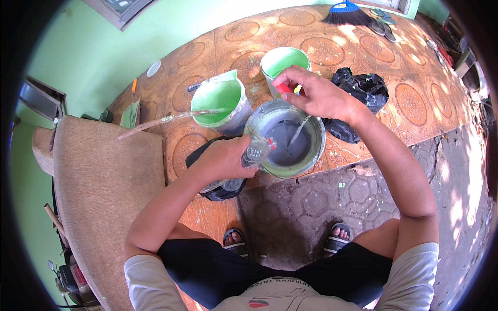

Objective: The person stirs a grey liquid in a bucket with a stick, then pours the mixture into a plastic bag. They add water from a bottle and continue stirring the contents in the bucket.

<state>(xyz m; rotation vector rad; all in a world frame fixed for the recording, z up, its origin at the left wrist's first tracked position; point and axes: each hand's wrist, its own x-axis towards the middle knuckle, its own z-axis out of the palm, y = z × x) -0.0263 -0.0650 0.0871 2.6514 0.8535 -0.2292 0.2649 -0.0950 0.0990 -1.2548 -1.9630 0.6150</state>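
Note:
My left hand point(224, 158) is wrapped round a clear plastic bottle point(256, 152), tipped with its uncapped neck toward a round bucket point(317, 150) of grey liquid. A red ring circles the bottle's neck. Up at the right, my right hand point(317, 96) pinches a small red cap point(282, 87) between thumb and fingers, above the rim of a white bucket point(265, 66) with green paint inside. A thin pale stick-like shape point(299, 130) slants in the grey liquid. To the left, another paint-smeared bucket point(241, 114) holds light green paint, with a long wooden stick point(155, 124) across its rim.
Black plastic bags lie right of the buckets point(367, 90) and under my left forearm point(223, 193). A tan padded surface point(109, 176) stands at left. Farther back are a blue broom point(344, 11) and sandals point(383, 29). The tiled ledge point(384, 150) ends above grey paving.

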